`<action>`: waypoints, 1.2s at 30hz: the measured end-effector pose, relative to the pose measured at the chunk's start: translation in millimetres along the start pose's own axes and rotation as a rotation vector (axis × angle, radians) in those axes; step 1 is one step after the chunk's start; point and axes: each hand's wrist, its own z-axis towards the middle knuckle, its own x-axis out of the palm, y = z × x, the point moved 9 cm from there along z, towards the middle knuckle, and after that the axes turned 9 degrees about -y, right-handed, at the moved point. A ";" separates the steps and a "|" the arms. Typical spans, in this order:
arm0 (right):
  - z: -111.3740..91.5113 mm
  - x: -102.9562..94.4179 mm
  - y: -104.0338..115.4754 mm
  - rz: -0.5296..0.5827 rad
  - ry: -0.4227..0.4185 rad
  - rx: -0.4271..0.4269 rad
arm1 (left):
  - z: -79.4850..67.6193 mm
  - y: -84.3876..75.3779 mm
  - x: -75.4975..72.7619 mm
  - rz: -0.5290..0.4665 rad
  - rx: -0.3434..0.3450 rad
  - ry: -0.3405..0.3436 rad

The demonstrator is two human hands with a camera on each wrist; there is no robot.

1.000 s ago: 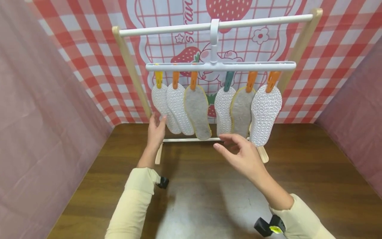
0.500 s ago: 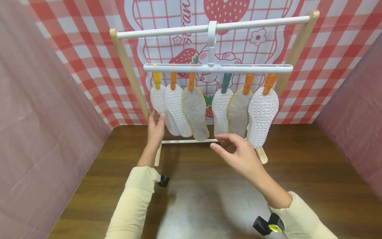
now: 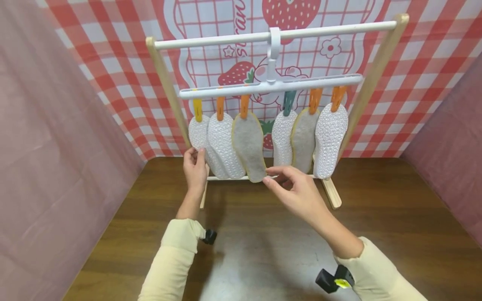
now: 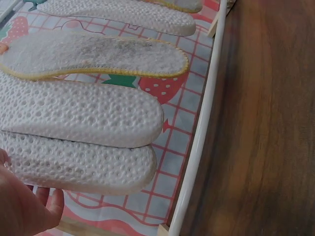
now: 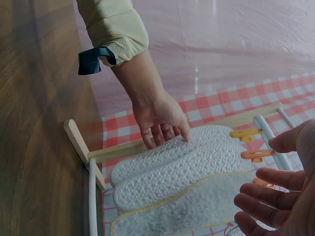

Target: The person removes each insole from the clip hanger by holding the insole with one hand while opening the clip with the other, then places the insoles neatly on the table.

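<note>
Several insoles hang by their tops from clips on a white hanger. My left hand (image 3: 195, 169) pinches the edge of the leftmost white textured insole (image 3: 198, 133), thumb in front and fingers behind. Beside it hang another white insole (image 3: 222, 140) and a grey insole (image 3: 248, 142) with yellow edging. My right hand (image 3: 297, 190) is by the grey insole's lower end, its thumb and fingers spread apart in the right wrist view. To the right hang a white insole (image 3: 283, 136), a second grey insole (image 3: 303, 144) and a large white insole (image 3: 331, 142).
The hanger (image 3: 271, 86) hooks over the top rail (image 3: 331, 31) of a wooden-legged rack. Yellow (image 3: 197, 109), orange (image 3: 220, 109) and green clips (image 3: 288, 103) grip the insoles. A checked strawberry cloth (image 3: 120, 75) stands behind. The rack rests on a brown wooden table (image 3: 256, 234).
The hanger has swung, its left end now lower in view and its right end higher. My left hand has gone from beside the leftmost insole to pinching its edge. My right hand barely moved.
</note>
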 end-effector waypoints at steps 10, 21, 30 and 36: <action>1.9 5.9 7.8 0.034 0.013 -0.016 | -8.6 -5.3 -19.3 -0.080 0.095 -0.008; 4.3 11.8 13.3 0.028 0.024 -0.027 | -24.0 -20.7 -26.0 -0.086 0.209 0.058; 10.3 14.7 22.8 0.040 0.041 -0.037 | -39.3 -31.2 -29.0 -0.109 0.252 0.092; 14.9 21.1 36.0 0.058 0.062 -0.045 | -46.4 -40.4 -31.6 -0.092 0.293 0.122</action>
